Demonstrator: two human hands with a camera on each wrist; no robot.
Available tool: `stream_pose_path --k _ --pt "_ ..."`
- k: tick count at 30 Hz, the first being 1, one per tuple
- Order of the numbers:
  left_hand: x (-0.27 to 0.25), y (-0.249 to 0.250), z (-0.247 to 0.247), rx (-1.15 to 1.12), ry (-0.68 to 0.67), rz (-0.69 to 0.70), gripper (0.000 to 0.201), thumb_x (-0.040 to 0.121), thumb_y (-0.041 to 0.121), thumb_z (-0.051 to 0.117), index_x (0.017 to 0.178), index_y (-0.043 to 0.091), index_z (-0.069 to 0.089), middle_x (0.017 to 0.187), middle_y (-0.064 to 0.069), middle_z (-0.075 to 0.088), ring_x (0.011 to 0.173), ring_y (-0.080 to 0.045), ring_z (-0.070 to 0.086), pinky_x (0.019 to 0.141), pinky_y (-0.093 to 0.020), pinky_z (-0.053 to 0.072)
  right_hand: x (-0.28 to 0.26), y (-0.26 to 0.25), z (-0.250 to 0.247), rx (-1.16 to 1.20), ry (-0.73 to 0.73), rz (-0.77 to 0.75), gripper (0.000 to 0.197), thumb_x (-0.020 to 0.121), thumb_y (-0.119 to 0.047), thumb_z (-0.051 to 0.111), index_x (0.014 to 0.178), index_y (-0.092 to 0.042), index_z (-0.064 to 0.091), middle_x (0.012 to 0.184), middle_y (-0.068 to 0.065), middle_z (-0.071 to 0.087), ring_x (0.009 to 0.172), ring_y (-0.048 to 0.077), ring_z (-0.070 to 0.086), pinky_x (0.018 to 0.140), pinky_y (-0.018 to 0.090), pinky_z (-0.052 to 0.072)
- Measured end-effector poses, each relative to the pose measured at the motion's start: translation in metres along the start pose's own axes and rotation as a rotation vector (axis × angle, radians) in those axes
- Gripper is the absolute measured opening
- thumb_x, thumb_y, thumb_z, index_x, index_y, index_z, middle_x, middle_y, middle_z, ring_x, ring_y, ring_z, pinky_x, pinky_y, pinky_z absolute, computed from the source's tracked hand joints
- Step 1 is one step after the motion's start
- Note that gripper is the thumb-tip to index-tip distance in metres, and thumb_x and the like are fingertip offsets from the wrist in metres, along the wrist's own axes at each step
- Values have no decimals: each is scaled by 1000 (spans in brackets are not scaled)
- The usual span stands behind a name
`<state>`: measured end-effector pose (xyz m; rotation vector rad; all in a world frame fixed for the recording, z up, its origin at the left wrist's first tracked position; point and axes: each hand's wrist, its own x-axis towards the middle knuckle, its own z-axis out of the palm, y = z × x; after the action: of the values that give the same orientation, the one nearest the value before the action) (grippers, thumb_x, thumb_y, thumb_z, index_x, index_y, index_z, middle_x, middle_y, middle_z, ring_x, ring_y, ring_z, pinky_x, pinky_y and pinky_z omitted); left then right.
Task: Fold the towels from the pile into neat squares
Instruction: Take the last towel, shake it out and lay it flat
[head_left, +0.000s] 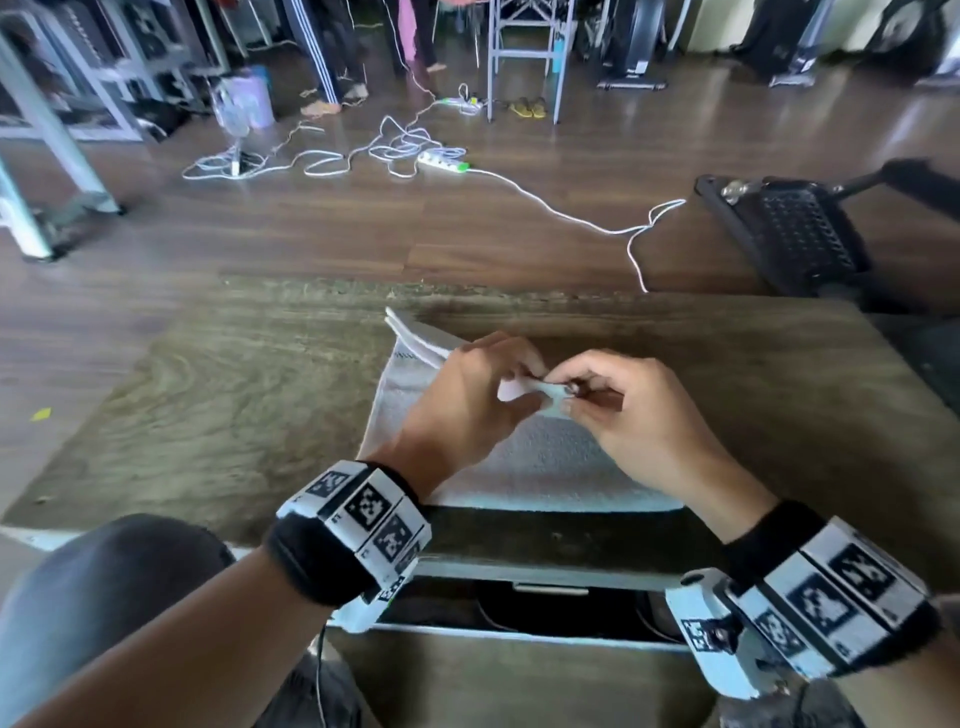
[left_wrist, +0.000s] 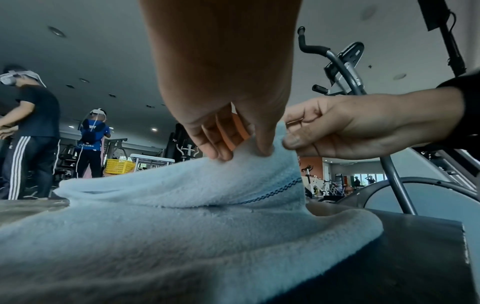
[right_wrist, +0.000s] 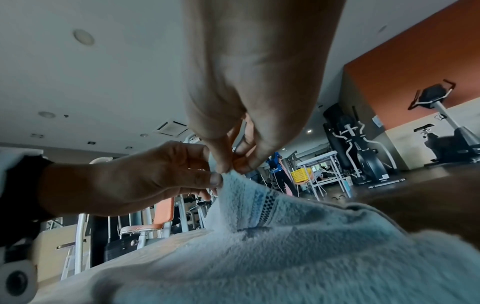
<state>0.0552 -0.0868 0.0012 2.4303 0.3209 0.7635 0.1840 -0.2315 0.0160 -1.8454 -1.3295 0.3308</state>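
Wrist bands (head_left: 358, 525) with printed markers sit nearest the head camera, then the hands. Pale blue towel (head_left: 519, 457) lies on the wooden surface (head_left: 208, 405), near edge, centre, already doubled over at least once: a layered folded edge shows at its far left. Left hand (head_left: 467, 395) and right hand (head_left: 628, 410) meet over the towel's middle, each grip pinching the same raised corner between thumb and fingertips, lifted clear of the layer below.

Progress, as a judgement: one towel mid-fold, not yet a square; the next fold and flattening remain. No pile and no finished squares appear in any view, so the count left cannot be told.

Head view gives the towel's whole outline and its place on the surface. Left wrist view shows left fingertips (left_wrist: 221, 152) on the fabric and a dark stitched band (left_wrist: 275, 193) by the hem, hidden from above. Right wrist view shows the right hand's pinch (right_wrist: 233, 164) close up. Power strips and cables (head_left: 441, 156) lie on the floor beyond.
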Motion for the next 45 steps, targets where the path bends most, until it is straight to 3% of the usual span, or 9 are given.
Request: stream_pose_path --k 4,9,12,17,21,23,28,32,45 --pt "13 7 0 1 -17 -54 15 76 16 82 87 14 72 81 7 70 76 -9 61 70 -24 49 -1 5 0 142 49 69 35 85 -1 75 115 -18 68 102 -9 73 97 4 69 86 20 53" --pt "27 12 -3 15 -42 -68 11 81 23 79 89 16 75 81 8 71 74 -4 59 68 -11 42 8 10 -4 317 154 217 34 82 -8 81 112 -17 68 98 -5 75 91 7 72 80 22 56" --pt "29 10 -5 -3 -74 -58 8 83 21 76 89 17 72 81 7 71 78 -9 64 74 -22 48 11 9 -1 452 158 260 34 81 -7 80 112 -17 69 99 -2 76 91 10 73 76 20 54" --pt "31 5 -9 -38 -65 -86 6 85 18 74 89 16 70 82 7 72 82 -11 67 76 -29 51 16 12 1 662 113 329 24 94 -6 66 114 -18 71 98 -3 75 99 13 70 91 33 55" --pt "29 6 -12 -31 -99 -91 6 87 19 72 91 17 75 86 7 74 85 -6 68 77 -15 47 17 12 6 535 167 315 23 92 -3 67 108 -19 70 100 -4 75 95 9 71 78 22 55" --pt "28 9 -15 -10 -104 -73 7 86 17 73 92 14 76 89 5 74 85 -6 66 78 -11 45 19 11 8 516 239 319 17 91 -7 70 104 -18 69 97 -5 75 93 8 72 79 25 57" --pt "25 17 -18 -9 -189 -78 8 86 11 71 93 9 74 88 2 72 80 -10 64 76 -17 51 28 7 2 348 322 192 13 92 -12 71 101 -20 65 97 -5 74 91 4 69 81 17 50" --pt "23 16 -18 -34 -73 -82 6 86 6 70 91 7 72 82 -2 72 76 -14 68 72 -34 56 31 0 4 270 278 98 15 91 -6 70 101 -16 66 97 -4 75 93 4 71 81 17 54" --pt "21 13 -18 -124 72 -143 4 81 7 76 82 7 72 76 -1 72 71 -14 69 70 -35 58 27 -6 1 324 268 165 18 87 -9 76 102 -15 69 93 -7 77 88 1 72 76 17 56"
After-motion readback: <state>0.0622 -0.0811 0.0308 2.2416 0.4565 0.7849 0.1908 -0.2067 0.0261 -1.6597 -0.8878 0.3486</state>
